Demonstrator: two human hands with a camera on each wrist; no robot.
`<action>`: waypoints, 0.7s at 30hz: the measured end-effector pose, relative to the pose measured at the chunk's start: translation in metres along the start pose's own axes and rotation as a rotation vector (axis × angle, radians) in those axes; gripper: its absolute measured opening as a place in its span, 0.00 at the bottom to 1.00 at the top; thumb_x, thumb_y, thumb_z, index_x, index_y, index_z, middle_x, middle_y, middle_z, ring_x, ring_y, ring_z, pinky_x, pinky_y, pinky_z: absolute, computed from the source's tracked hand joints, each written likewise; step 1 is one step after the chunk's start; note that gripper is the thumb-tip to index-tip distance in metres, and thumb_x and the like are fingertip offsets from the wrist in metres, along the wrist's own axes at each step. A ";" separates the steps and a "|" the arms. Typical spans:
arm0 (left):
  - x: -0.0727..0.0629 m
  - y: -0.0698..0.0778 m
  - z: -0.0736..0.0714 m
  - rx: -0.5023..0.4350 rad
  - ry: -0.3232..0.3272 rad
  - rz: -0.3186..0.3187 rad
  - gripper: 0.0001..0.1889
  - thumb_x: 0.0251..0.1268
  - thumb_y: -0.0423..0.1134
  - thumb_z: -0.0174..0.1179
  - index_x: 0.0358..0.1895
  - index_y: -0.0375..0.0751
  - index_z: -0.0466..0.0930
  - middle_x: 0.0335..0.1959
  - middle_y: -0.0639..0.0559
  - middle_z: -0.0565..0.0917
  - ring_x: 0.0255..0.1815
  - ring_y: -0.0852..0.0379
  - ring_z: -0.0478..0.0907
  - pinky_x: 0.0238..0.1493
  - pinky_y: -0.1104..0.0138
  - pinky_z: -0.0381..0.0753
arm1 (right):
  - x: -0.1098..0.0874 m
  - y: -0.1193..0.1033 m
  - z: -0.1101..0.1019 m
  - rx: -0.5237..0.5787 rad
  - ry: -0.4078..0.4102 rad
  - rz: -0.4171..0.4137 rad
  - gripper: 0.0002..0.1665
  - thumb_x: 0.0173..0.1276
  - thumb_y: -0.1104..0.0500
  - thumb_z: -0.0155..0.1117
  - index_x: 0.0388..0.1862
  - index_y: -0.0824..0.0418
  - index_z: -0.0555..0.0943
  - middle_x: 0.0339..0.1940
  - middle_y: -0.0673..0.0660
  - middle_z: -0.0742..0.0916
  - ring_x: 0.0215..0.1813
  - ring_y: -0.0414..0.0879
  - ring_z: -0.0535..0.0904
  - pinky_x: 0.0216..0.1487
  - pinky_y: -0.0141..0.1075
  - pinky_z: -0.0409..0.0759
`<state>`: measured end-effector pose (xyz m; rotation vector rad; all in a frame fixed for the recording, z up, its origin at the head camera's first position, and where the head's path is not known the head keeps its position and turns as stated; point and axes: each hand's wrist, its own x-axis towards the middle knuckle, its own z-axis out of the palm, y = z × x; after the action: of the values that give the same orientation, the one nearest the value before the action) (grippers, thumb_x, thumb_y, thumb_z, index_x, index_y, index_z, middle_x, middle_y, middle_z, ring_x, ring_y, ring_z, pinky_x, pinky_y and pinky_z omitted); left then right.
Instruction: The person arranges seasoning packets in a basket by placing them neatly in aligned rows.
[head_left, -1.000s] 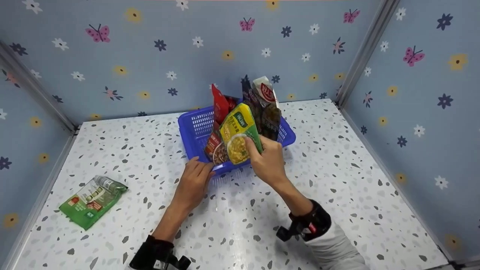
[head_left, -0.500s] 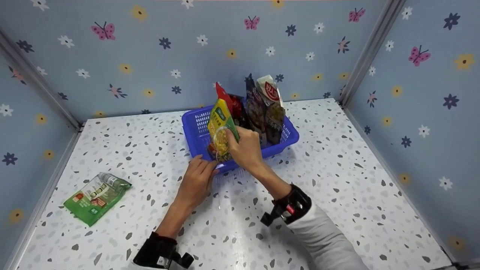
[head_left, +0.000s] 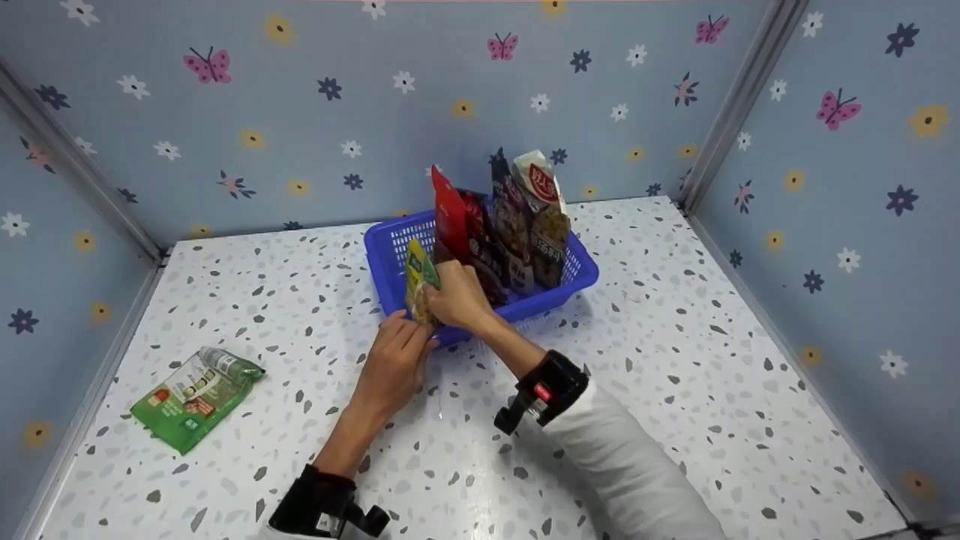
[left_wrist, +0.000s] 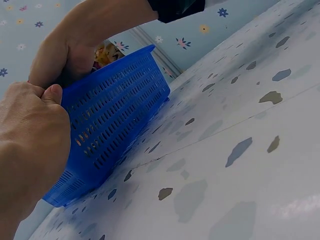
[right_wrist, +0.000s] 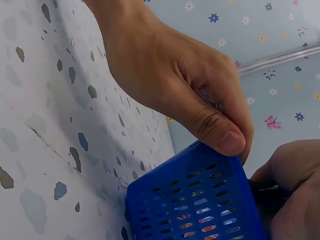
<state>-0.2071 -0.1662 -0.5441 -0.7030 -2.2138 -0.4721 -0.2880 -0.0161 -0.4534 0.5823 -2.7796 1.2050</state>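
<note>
A blue plastic basket (head_left: 555, 300) stands near the back wall. My left hand (head_left: 390, 364) grips its front left corner rim, the thumb on the outside, as the right wrist view shows. My right hand (head_left: 459, 296) reaches over the front rim and holds a yellow and green food packet (head_left: 416, 270) upright inside the basket's left part. The packet's lower end is hidden behind the hands. Right of it stand a red packet (head_left: 450, 221), a dark purple packet (head_left: 511, 217) and a white-topped dark packet (head_left: 550, 247), leaning upright.
A green food packet (head_left: 199, 397) lies flat on the speckled white table (head_left: 675, 375), left of the basket. Blue flowered panels (head_left: 420, 127) close off the back and both sides, with grey metal strips at the corners.
My right hand has moved left and down with the yellow and green packet, from in front of the red packet into the basket's left part. The left hand stays on the rim.
</note>
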 end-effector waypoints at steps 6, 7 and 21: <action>0.000 0.001 0.000 -0.016 -0.012 -0.011 0.06 0.80 0.34 0.69 0.50 0.35 0.87 0.39 0.43 0.88 0.48 0.44 0.86 0.78 0.49 0.81 | 0.003 0.002 0.003 -0.145 -0.066 0.074 0.06 0.76 0.66 0.70 0.36 0.64 0.86 0.28 0.55 0.89 0.29 0.44 0.80 0.29 0.36 0.75; 0.000 0.001 0.000 -0.015 -0.015 -0.015 0.06 0.80 0.34 0.69 0.51 0.35 0.87 0.40 0.43 0.89 0.49 0.44 0.86 0.78 0.49 0.81 | 0.002 0.002 0.003 -0.169 -0.074 0.077 0.09 0.74 0.66 0.71 0.32 0.61 0.82 0.25 0.52 0.84 0.27 0.44 0.77 0.28 0.37 0.74; -0.001 0.000 -0.001 -0.029 -0.019 -0.018 0.06 0.81 0.34 0.67 0.50 0.34 0.86 0.40 0.44 0.89 0.47 0.44 0.85 0.79 0.47 0.81 | 0.005 0.015 0.009 -0.361 -0.027 0.067 0.06 0.71 0.69 0.68 0.34 0.61 0.83 0.33 0.60 0.93 0.33 0.50 0.88 0.31 0.44 0.84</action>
<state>-0.2061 -0.1671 -0.5442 -0.7062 -2.2364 -0.5091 -0.2975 -0.0149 -0.4685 0.4775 -2.9543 0.6776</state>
